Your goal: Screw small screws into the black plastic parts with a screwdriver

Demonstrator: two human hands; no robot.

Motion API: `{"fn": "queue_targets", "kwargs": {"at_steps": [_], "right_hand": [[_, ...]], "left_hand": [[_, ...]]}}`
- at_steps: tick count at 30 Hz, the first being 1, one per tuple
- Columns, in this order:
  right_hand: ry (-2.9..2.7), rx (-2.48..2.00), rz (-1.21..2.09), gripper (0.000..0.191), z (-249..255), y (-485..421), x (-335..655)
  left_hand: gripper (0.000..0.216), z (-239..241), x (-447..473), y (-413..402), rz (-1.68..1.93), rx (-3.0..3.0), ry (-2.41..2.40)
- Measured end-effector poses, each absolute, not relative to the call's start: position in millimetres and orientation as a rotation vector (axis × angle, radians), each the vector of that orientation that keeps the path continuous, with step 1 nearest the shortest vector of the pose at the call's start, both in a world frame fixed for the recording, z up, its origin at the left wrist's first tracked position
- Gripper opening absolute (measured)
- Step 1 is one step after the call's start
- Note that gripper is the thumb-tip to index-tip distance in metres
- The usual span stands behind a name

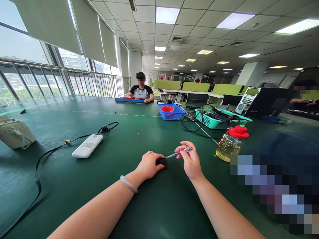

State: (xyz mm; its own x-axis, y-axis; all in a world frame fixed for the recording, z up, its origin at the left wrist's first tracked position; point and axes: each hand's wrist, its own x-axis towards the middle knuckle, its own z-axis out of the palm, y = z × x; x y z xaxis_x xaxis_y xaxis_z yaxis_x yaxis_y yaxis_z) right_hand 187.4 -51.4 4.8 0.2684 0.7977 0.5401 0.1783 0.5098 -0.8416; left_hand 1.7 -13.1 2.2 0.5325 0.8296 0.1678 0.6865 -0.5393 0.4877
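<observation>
My left hand [149,165] is closed around a small black object [161,162] on the green tabletop, its fingers and thumb on either side; what kind of thing it is I cannot make out. Between the fingers of my right hand [191,162] is a slim screwdriver [178,153] with a clear purplish handle. Its metal shaft slants down to the left, and the tip reaches the black object's upper edge. Whether the tip sits in a screw is too small to see. A pale bangle circles my left wrist.
A white power bank [87,146] and a black cable [40,159] lie at left, near a beige case [16,132]. At right stand a red-lidded jar [229,146], a teal basket [211,122] of cables and a blue basket [171,114]. A person [141,90] sits across the table.
</observation>
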Motion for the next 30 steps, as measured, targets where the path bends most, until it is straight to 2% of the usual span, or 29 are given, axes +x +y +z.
{"fn": "queue_targets", "kwargs": {"at_steps": [30], "right_hand": [[-1.172, -0.907, 0.715, 0.024, 2.5, -43.9, 198.8]], "left_hand": [[0.035, 0.9, 1.0, -11.6, 0.526, 2.400, 1.237]]}}
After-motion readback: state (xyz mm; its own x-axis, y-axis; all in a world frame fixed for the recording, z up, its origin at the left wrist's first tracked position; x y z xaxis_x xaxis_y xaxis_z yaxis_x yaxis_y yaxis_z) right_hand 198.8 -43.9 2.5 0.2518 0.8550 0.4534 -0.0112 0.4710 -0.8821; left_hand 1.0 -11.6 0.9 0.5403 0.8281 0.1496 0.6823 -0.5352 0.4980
